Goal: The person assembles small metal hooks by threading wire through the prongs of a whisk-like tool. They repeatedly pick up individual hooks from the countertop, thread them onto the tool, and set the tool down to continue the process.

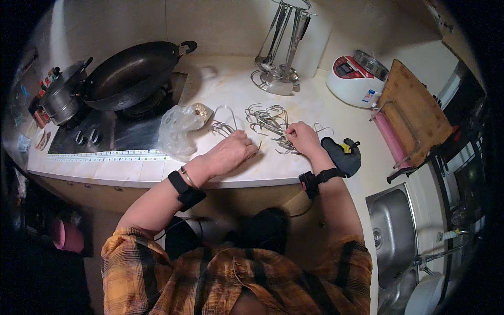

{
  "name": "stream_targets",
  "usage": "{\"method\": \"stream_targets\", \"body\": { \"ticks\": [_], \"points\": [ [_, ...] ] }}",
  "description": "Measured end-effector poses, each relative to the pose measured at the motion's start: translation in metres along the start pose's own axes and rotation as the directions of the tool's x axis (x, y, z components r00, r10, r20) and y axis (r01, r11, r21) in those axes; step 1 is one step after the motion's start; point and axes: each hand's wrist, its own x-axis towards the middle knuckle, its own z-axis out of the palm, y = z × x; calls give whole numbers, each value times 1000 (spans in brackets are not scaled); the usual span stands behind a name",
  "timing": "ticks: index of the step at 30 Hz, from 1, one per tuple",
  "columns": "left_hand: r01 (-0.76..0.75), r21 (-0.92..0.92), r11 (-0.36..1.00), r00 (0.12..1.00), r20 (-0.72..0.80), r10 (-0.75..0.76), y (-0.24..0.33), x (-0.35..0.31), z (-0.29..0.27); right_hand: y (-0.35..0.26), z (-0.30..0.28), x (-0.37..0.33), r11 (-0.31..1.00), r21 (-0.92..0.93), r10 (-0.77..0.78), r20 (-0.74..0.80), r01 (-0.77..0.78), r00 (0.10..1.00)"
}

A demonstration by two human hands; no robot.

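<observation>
The tangled hooks (pixel 269 118) lie at twelve o'clock from the person; tugging one could drag others. The right hand (pixel 304 138) pinches their four-o'clock side; the left hand (pixel 231 153) curls at eight, its grip hidden from me. A plastic bag (pixel 177 130) crowds nine; at six, bare counter (pixel 275 168), then edge (pixel 262 183).

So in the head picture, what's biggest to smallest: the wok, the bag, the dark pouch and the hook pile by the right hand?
1. Wok
2. Bag and hook pile: too alike to rank
3. Pouch
</observation>
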Motion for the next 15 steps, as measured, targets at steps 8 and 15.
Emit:
{"method": "stream_targets", "body": {
  "ticks": [8, 15],
  "points": [
    [80, -29, 996, 997, -7, -81, 13, -26, 19, -9, -6, -3, 996, -65, -62, -10, 61, 998],
    [240, -141, 961, 970, -9, -243, 15, -32, 20, -21, -18, -10, 989, -68, -133, 12, 134, 991]
  ]
}}
